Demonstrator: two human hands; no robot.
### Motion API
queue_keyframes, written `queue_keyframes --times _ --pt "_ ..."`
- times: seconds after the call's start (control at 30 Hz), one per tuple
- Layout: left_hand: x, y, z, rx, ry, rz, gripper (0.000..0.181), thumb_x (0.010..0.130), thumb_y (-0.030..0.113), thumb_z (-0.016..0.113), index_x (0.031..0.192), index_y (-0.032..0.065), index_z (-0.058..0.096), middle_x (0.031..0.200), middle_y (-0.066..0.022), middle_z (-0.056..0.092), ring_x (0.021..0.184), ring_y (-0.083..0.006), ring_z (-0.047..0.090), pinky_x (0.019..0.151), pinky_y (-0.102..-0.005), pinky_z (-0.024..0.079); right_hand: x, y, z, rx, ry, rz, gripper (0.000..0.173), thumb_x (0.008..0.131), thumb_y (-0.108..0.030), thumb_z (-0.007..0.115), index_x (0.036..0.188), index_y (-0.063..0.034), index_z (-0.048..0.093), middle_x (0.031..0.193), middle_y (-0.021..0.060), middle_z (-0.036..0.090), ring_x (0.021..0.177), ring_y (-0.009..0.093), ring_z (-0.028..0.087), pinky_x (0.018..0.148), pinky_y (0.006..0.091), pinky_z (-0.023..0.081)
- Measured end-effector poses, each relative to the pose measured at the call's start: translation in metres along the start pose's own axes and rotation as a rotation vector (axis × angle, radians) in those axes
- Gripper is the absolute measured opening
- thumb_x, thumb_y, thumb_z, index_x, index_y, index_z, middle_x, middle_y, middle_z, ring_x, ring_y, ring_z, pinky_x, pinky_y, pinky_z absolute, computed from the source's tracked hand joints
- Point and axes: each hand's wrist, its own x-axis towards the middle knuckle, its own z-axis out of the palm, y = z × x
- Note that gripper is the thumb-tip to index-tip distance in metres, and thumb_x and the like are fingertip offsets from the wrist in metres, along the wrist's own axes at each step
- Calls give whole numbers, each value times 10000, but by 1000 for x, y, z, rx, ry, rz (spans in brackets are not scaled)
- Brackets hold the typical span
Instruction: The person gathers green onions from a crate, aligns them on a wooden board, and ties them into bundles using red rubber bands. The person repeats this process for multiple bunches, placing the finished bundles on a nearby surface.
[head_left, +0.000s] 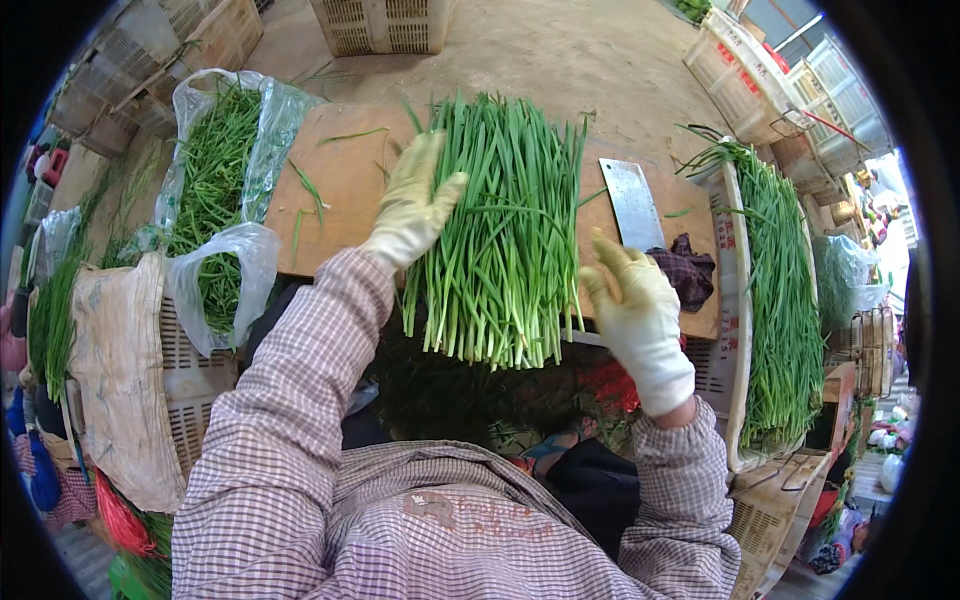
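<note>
A thick layer of green garlic chives (506, 225) lies across a wooden board (330, 180), its pale cut ends hanging over the edge nearest me. My left hand (416, 199), in a pale rubber glove, rests at the left side of the chives with thumb and fingers apart. To the right of the chives is my right hand (630, 315), gloved too, its fingers spread and slightly bent, with nothing in it. Beyond it a cleaver blade (631, 202) lies flat on the board, and a dark checked cloth (686, 274) covers where its handle would be.
At the left, a plastic bag (259, 157) holds loose chives beside a crate covered with a woven sack (120, 375). A white crate (739, 300) full of chives (784, 300) stands at the right. Another crate (386, 26) is on the floor ahead.
</note>
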Motion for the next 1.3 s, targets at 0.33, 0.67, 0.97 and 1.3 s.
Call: queue_keyframes --times 0.33,0.67,0.97,1.3 --pt "23 50 65 447 -609 205 723 784 749 350 1385 347 336 1519 -83 85 1399 -293 1 1097 -526 -25 -21 -40 75 -328 -206 -275 159 695 -160 600 762 -25 648 1187 123 557 1224 306 404 1058 513 192" --pt "22 54 62 448 -615 205 660 816 672 409 1383 342 343 1519 -76 90 1401 -281 -2 1106 -506 -22 -116 -32 24 -256 -1335 -480 220 745 -233 570 822 -46 654 856 149 625 880 316 602 904 465 429" --pt "36 43 29 -16 40 268 514 912 521 384 1347 248 411 1455 -87 297 1374 -247 184 1117 -465 84 -51 -27 -10 144 -4 -27 193 830 -227 599 922 -65 652 759 150 637 684 317 628 619 396 499" --pt "-24 63 57 522 -648 619 484 919 545 277 1319 332 448 1506 -54 164 1395 -271 88 1100 -515 -6 -42 -22 35 -180 -517 -248 77 703 -143 576 735 -76 596 654 116 624 586 295 622 512 394 485"
